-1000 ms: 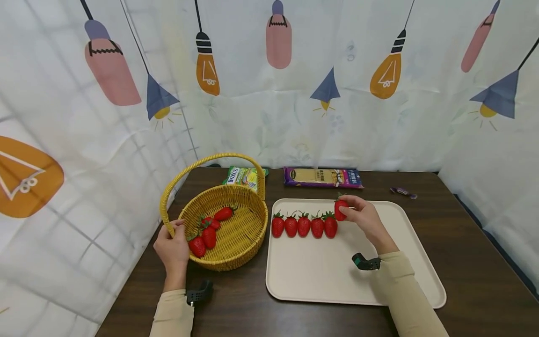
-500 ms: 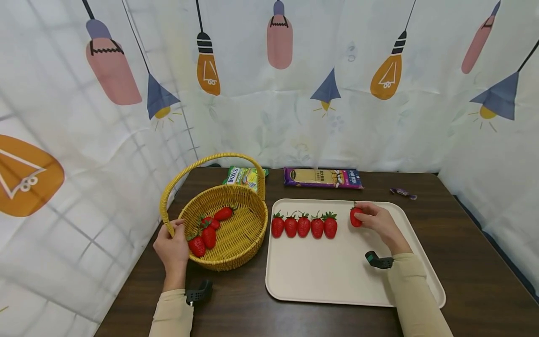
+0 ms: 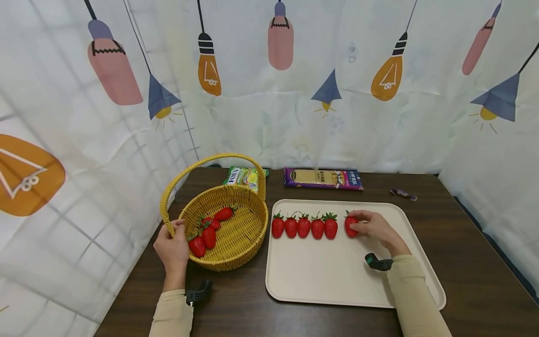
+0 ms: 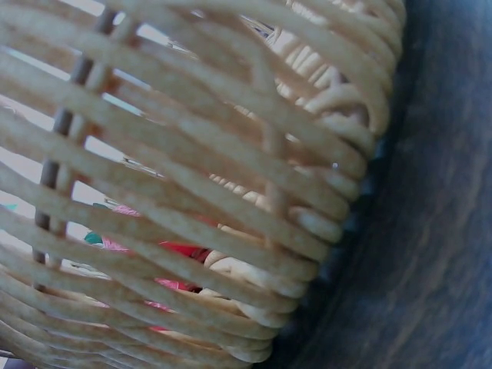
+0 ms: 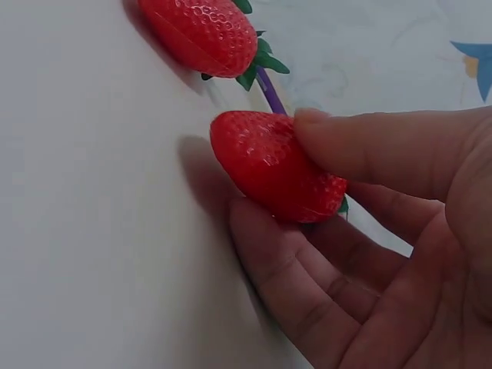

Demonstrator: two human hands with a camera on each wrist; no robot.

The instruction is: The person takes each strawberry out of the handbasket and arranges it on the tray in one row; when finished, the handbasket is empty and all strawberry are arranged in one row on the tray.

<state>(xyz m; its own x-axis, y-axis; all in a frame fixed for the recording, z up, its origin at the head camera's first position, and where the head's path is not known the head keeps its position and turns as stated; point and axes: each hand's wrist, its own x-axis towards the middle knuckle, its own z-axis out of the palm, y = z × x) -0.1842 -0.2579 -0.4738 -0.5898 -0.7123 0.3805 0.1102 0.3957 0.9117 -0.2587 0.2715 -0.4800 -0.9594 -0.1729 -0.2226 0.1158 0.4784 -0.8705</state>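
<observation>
My right hand (image 3: 377, 230) pinches a strawberry (image 5: 265, 157) between thumb and fingers, over the back of a cream tray (image 3: 328, 276). To its left, several strawberries (image 3: 303, 226) lie side by side in a row on the tray, leaves toward the back. A small gap separates the pinched one from the row's right end. My left hand (image 3: 173, 245) grips the base of the handle of a yellow wicker basket (image 3: 240, 229), which tilts with its opening toward me. Several more strawberries (image 3: 209, 237) rest in the basket's left part. The left wrist view shows only the woven wall (image 4: 177, 169).
A green candy bag (image 3: 243, 177) lies behind the basket. Behind the tray is a purple noodle packet (image 3: 322, 178), with a small wrapped candy (image 3: 403, 194) to the right. A patterned curtain (image 3: 294, 117) hangs along the table's back edge.
My right hand first carried the strawberry right, away from the row's end, then lowered it and brought it slightly back left. My left hand and the basket have stayed in place.
</observation>
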